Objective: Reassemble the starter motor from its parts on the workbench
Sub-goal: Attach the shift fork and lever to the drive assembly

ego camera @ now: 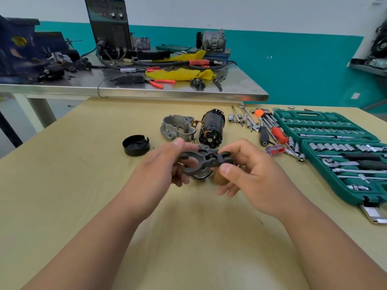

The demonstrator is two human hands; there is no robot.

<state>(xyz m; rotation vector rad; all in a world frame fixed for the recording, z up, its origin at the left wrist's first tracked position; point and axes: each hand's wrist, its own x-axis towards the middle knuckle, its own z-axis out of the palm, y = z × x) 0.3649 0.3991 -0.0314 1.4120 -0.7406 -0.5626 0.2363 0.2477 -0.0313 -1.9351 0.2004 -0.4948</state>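
Note:
Above the wooden workbench (pixel 83 185), both hands hold a black plastic shift fork (pixel 206 159). My left hand (pixel 165 164) grips its ring end, and my right hand (pixel 247 168) pinches the other end between thumb and fingers. Beneath the fork a round metal part (pixel 201 175) is partly hidden. Behind the hands lie the grey aluminium nose housing (pixel 178 127) and the black motor body (pixel 211 128) on its side. To the left sits a black end cap (pixel 136 145), open side up.
A green socket set case (pixel 343 151) lies open at the right. Loose sockets, hex keys (pixel 266 118) and screwdrivers (pixel 276 132) lie beside it. Behind is a steel table (pixel 146 88) with a welder (pixel 109 28), yellow rags and pliers.

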